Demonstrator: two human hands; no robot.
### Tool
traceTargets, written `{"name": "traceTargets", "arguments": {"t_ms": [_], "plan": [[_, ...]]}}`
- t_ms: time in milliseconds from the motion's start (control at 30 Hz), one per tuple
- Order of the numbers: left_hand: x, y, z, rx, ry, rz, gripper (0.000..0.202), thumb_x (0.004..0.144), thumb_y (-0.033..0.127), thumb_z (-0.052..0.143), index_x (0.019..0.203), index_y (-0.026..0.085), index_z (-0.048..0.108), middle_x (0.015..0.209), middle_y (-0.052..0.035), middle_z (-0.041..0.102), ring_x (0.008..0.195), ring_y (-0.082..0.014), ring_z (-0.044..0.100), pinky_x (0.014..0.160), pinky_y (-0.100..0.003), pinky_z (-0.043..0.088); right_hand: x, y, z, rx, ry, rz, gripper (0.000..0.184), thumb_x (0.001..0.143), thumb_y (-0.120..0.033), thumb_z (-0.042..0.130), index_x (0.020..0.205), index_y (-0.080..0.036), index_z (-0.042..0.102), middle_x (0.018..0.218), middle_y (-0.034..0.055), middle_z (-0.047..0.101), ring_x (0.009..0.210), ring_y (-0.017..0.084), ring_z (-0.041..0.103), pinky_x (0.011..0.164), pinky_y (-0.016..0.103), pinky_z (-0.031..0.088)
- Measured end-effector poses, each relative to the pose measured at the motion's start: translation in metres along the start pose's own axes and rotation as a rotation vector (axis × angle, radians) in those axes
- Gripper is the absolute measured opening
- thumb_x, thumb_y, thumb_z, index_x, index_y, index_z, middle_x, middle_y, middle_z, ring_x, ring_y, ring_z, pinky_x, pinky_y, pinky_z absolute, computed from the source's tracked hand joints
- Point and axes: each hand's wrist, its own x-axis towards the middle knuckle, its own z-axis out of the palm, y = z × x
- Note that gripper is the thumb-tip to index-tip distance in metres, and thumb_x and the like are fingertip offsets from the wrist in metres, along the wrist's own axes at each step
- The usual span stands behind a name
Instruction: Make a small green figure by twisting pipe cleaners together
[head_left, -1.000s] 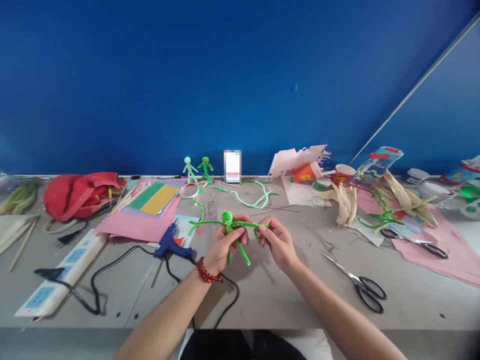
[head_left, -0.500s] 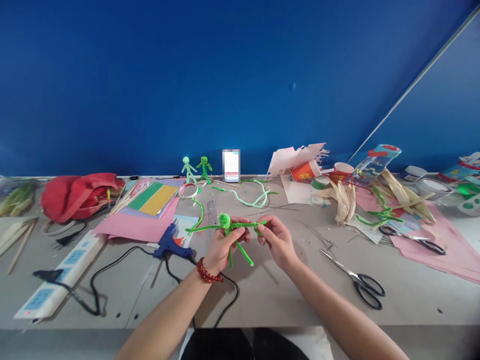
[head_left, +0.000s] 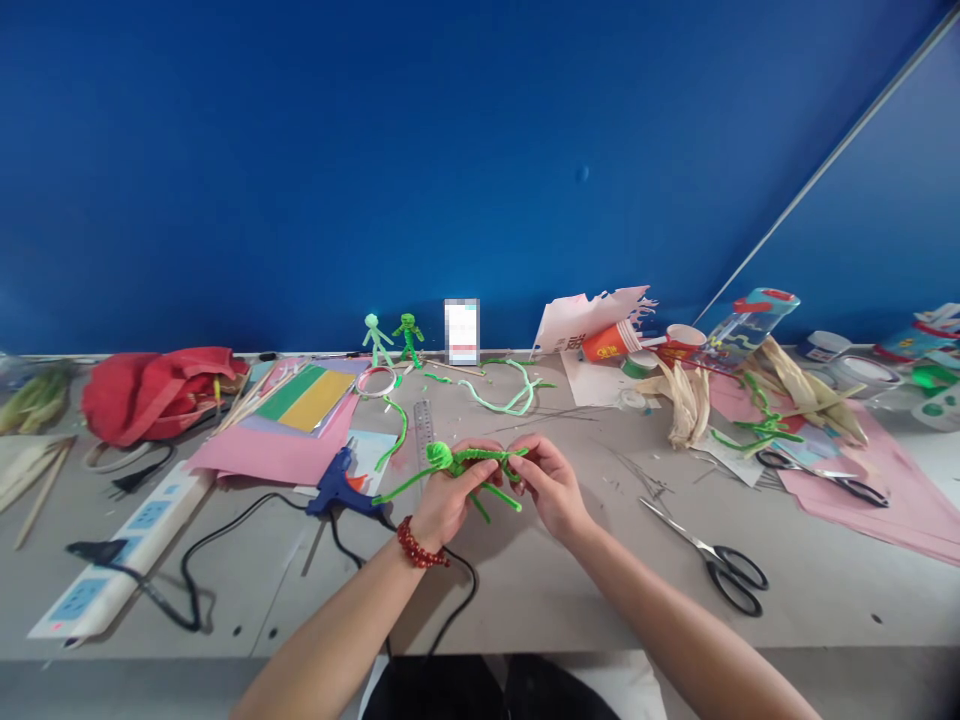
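A bright green pipe-cleaner figure with a round coiled head is held above the table between both hands. My left hand is closed on its body, the head showing beyond the thumb. One long limb sticks out to the left, and two others point down to the right. With thumb and fingertips, my right hand pinches the wrapped arm near its right end. A red bead bracelet circles my left wrist. Fingers partly hide the body of the figure.
Left of the hands lie a blue glue gun, a power strip and pink paper. Scissors rest at right. Two finished-looking green figures stand at the back, near a blurred phone. A ruler lies behind the hands.
The figure has tilted, its head moving slightly left and down and its lower limbs swinging right. My right hand has shifted slightly, still pinching the arm.
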Motion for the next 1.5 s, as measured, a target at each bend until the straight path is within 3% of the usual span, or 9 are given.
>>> {"name": "traceTargets", "arguments": {"t_ms": [200,467,833,1100,1333,1500], "plan": [[0.0,-0.001,0.0,0.074,0.062,0.029,0.017,0.075,0.028,0.073,0.086,0.015,0.069,0.073,-0.001,0.065,0.067,-0.0134,0.059,0.066,-0.027,0.049,0.0,0.003,-0.002,-0.013,-0.001,0.022,0.017,0.079,-0.034,0.074,0.08,-0.02,0.063,0.07,-0.0023,0.057,0.055,0.009,0.049,0.052,0.023,0.041],[0.0,0.006,-0.005,0.15,-0.009,0.023,0.014,0.079,0.027,0.069,0.084,0.014,0.071,0.074,-0.0037,0.064,0.069,-0.0145,0.059,0.067,-0.028,0.049,0.001,-0.004,-0.001,0.064,-0.017,0.072,0.017,0.077,-0.032,0.074,0.076,-0.019,0.062,0.064,-0.003,0.055,0.055,0.009,0.048,0.051,0.021,0.037],[-0.002,0.014,-0.003,0.0,-0.155,-0.068,0.025,0.075,0.035,0.074,0.095,0.02,0.071,0.081,-0.0054,0.068,0.072,-0.0172,0.061,0.069,-0.032,0.051,0.001,-0.005,-0.003,0.079,0.022,0.038,0.015,0.075,-0.032,0.072,0.072,-0.02,0.063,0.065,-0.0016,0.056,0.055,0.01,0.044,0.051,0.023,0.037],[0.0,0.008,-0.006,0.103,-0.055,-0.041,0.018,0.076,0.029,0.073,0.088,0.015,0.072,0.077,-0.0043,0.066,0.073,-0.0162,0.06,0.07,-0.03,0.05,0.0,-0.001,-0.005,-0.049,0.006,-0.058,0.015,0.08,-0.035,0.07,0.077,-0.021,0.065,0.069,-0.0011,0.056,0.059,0.012,0.048,0.052,0.024,0.039],[0.003,0.003,-0.005,0.122,0.04,0.016,0.015,0.069,0.028,0.078,0.078,0.019,0.072,0.08,-0.0016,0.067,0.077,-0.0161,0.061,0.072,-0.028,0.051,-0.002,-0.005,-0.002,-0.225,-0.071,-0.178,0.015,0.085,-0.035,0.066,0.08,-0.021,0.067,0.074,0.0002,0.056,0.056,0.011,0.047,0.053,0.026,0.039],[0.001,0.006,-0.005,0.164,0.038,0.032,0.014,0.074,0.029,0.073,0.081,0.016,0.072,0.083,-0.0036,0.066,0.073,-0.0159,0.059,0.068,-0.029,0.049,-0.002,-0.006,-0.003,-0.256,-0.067,-0.185,0.017,0.084,-0.037,0.067,0.079,-0.021,0.067,0.074,0.0007,0.056,0.057,0.011,0.048,0.053,0.026,0.039]]}}
